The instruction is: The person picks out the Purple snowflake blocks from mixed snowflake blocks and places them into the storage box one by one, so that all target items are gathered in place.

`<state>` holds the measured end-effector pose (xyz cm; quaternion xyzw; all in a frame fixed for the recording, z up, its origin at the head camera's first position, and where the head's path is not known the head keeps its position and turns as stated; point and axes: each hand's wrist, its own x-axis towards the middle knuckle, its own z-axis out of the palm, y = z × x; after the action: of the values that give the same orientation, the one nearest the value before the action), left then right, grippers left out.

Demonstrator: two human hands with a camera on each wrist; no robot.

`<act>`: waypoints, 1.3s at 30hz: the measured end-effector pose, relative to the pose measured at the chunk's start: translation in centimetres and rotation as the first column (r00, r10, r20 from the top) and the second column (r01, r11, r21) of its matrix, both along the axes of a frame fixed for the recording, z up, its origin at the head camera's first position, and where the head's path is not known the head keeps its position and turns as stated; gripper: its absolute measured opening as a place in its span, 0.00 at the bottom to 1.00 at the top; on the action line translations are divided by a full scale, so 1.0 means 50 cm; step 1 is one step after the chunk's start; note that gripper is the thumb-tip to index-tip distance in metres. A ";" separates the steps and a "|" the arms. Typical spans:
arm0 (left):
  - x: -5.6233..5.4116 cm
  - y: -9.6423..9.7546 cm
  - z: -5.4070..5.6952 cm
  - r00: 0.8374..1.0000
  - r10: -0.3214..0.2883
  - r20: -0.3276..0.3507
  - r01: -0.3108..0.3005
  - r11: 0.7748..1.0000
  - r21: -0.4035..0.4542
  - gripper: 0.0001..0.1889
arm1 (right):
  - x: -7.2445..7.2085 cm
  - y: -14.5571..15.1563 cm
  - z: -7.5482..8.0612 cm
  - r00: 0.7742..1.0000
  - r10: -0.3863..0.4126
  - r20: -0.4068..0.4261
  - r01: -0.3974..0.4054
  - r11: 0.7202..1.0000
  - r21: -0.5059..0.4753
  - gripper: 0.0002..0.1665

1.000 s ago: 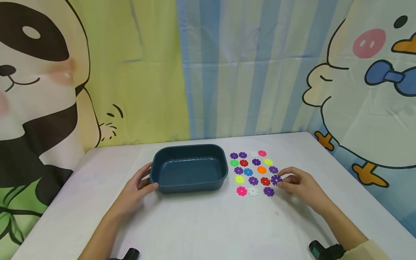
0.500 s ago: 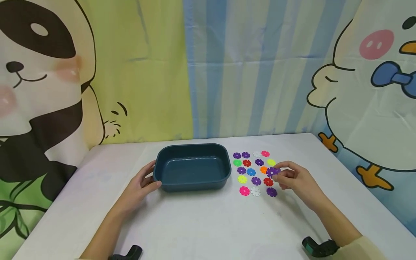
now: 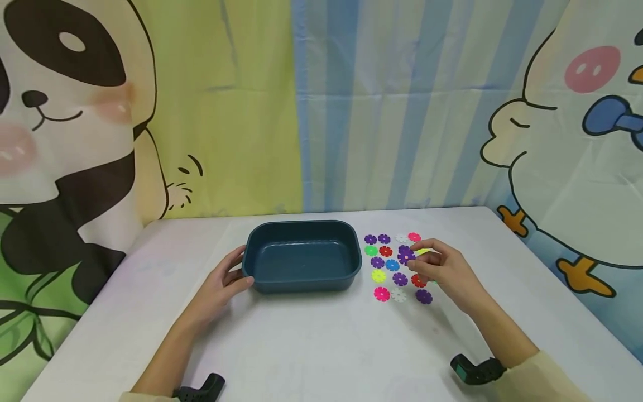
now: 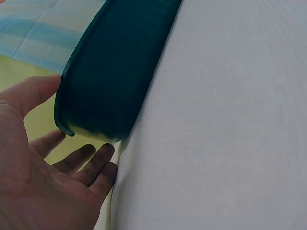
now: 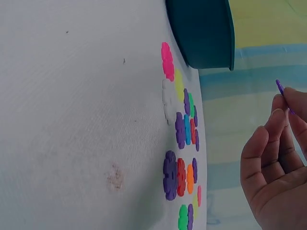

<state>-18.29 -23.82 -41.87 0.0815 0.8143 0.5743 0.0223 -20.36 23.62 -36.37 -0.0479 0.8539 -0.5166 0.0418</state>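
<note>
A dark blue-green rectangular basin (image 3: 303, 286) stands on the white table. My left hand (image 3: 221, 287) is at its left end; the left wrist view has the thumb touching the rim and the other fingers loosely bent beside the end wall. My right hand (image 3: 444, 271) pinches a purple snowflake disc (image 3: 406, 255), a flat plastic piece with a notched edge, between thumb and fingertips. It is held above the other discs, edge-on in the right wrist view. Beneath and beside it lie loose discs, including a pink disc (image 3: 382, 294), a blue disc (image 3: 392, 265) and a white disc (image 3: 398, 295).
The discs lie in rough rows right of the basin; my right hand covers some. Behind the table (image 3: 321, 346) hangs a printed curtain (image 3: 346, 111) with a panda and a white bird. A black device (image 3: 477, 370) is strapped at my right wrist, another (image 3: 203, 388) at my left.
My right hand has lifted the purple disc from the right side of the group and carried it leftward above the others. My left hand stays at the basin. The head view has shifted slightly.
</note>
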 end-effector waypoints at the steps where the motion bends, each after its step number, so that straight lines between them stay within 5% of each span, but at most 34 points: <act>1: -0.001 0.001 -0.001 1.000 -0.002 0.000 0.002 1.000 0.004 0.39 | -0.002 -0.003 0.001 1.000 -0.001 -0.001 0.001 1.000 0.001 0.28; 27: 0.004 0.010 -0.009 1.000 0.028 -0.004 -0.028 1.000 0.011 0.38 | -0.060 -0.128 0.018 0.998 0.038 -0.041 -0.043 0.989 -0.144 0.29; 39: 0.007 0.014 -0.006 0.999 0.046 -0.002 -0.046 0.999 0.008 0.38 | -0.080 -0.179 0.028 0.998 0.056 -0.027 -0.062 0.961 -0.270 0.27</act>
<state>-17.92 -23.12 -42.17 0.0635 0.8135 0.5780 0.0078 -24.34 14.69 -34.95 -0.0836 0.7739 -0.6264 0.0419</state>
